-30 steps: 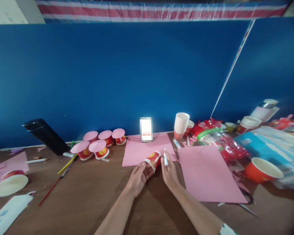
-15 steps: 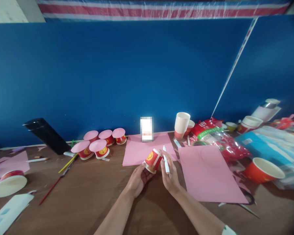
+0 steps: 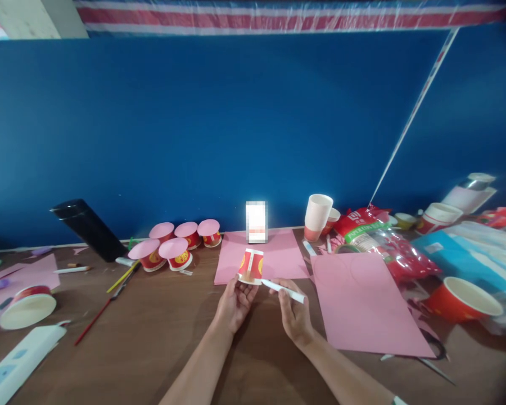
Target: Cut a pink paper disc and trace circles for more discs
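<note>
A red paper cup with yellow print (image 3: 251,265) is held upside down, its wide rim low, in my left hand (image 3: 235,304), whose fingers are around the rim. My right hand (image 3: 294,315) grips a white pen (image 3: 287,290) between thumb and fingers. The pen's tip is at the lower right edge of the cup; whether it touches is unclear. Behind the cup lies a stack of pink paper (image 3: 231,259). To the left stand several upturned red cups with pink paper discs on top (image 3: 174,248).
On the right are a pink sheet (image 3: 358,304), stacked white cups (image 3: 318,214), a red plastic packet (image 3: 405,253), an orange cup (image 3: 447,301) and scissors (image 3: 436,368). On the left are a black bottle (image 3: 90,229), a red brush (image 3: 93,320) and a power strip (image 3: 25,357).
My left hand has turned the cup more upright and moved it slightly left. The pen in my right hand has swung from nearly upright to slanting, its tip toward the cup's rim.
</note>
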Tool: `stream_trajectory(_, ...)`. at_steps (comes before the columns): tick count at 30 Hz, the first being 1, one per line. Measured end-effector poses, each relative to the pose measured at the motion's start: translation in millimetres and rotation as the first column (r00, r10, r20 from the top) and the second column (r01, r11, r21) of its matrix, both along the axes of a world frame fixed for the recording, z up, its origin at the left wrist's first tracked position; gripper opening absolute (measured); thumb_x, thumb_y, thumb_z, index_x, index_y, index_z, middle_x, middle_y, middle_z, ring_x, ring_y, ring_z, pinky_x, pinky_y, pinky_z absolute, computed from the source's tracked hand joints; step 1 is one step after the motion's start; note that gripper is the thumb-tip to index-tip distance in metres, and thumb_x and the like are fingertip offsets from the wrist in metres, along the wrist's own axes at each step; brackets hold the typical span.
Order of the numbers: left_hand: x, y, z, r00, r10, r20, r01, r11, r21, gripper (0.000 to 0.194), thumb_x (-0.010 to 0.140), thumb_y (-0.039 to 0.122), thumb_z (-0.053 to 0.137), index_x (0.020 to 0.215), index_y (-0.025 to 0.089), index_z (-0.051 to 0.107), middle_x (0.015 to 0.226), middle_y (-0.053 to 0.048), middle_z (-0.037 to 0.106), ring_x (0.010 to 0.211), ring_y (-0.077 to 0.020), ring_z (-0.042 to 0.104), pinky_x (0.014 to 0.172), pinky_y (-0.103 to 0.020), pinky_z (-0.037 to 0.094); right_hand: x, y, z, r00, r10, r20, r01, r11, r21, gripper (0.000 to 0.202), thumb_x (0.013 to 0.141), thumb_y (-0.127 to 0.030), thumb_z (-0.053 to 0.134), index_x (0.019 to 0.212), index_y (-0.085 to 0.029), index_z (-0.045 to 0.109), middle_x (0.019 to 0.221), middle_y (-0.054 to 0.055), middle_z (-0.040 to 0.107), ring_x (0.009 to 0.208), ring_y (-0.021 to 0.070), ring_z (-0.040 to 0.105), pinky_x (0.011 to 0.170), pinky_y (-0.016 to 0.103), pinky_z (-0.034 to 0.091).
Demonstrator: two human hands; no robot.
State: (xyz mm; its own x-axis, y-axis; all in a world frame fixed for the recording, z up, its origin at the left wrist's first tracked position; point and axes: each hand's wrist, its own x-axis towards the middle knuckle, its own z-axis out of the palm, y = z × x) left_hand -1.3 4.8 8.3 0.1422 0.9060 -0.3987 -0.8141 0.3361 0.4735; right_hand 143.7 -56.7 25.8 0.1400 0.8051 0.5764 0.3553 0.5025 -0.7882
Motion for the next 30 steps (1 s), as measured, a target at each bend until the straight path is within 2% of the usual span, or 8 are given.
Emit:
stream_trajectory(7, -0.1, 0.2, 0.9, 1.000, 0.028, 0.005, -0.028, 0.999, -0.028, 0.013, 0.081, 0.010, 0.049, 0.088, 0.012, 0.060, 0.073, -0.006, 0.068, 0.068, -0.0145, 0.066, 0.068, -0.028, 0.055, -6.0, -1.3, 2.3, 0.990, 0.031, 0.137, -0.033, 0.999, 0.010, 0.014, 0.086, -0.016, 0.047, 0.093, -0.019, 0.059, 0.081, 0.006, 0.062, 0.077, 0.0189, 0.059, 0.073, 0.031, 0.047)
stream_trajectory(14, 1.2, -2.9, 5.5, 0.998, -0.004, 0.056, 0.003, 1.000, 0.017, 0.016, 0.081, 0.008, 0.047, 0.089, 0.013, 0.061, 0.072, -0.005, 0.068, 0.069, -0.0144, 0.066, 0.070, -0.029, 0.055, -7.4, 0.5, -1.5, 0.995, 0.010, 0.097, -0.009, 1.000, -0.005, 0.011, 0.086, -0.017, 0.047, 0.091, -0.019, 0.057, 0.082, 0.007, 0.061, 0.077, 0.0189, 0.060, 0.072, 0.030, 0.049)
stream_trajectory(23, 0.9, -4.1, 6.9, 0.999, -0.006, 0.052, 0.006, 1.000, 0.012, 0.015, 0.080, 0.008, 0.048, 0.086, 0.013, 0.061, 0.070, -0.004, 0.068, 0.067, -0.0146, 0.066, 0.067, -0.028, 0.055, -7.5, 0.9, -0.6, 0.997, -0.022, 0.076, 0.023, 1.000, -0.014, 0.012, 0.087, -0.021, 0.046, 0.088, -0.018, 0.058, 0.079, 0.006, 0.061, 0.072, 0.0177, 0.060, 0.069, 0.028, 0.050)
stream_trajectory(30, 1.2, -5.1, 7.6, 0.999, -0.010, 0.049, 0.010, 1.000, 0.000, 0.012, 0.081, 0.011, 0.049, 0.080, 0.013, 0.061, 0.069, -0.003, 0.067, 0.065, -0.0136, 0.065, 0.067, -0.028, 0.054, -5.9, 0.6, 0.1, 0.997, 0.019, 0.075, -0.015, 0.999, -0.044, 0.012, 0.087, -0.023, 0.046, 0.089, -0.018, 0.057, 0.079, 0.007, 0.061, 0.074, 0.0184, 0.059, 0.069, 0.029, 0.050)
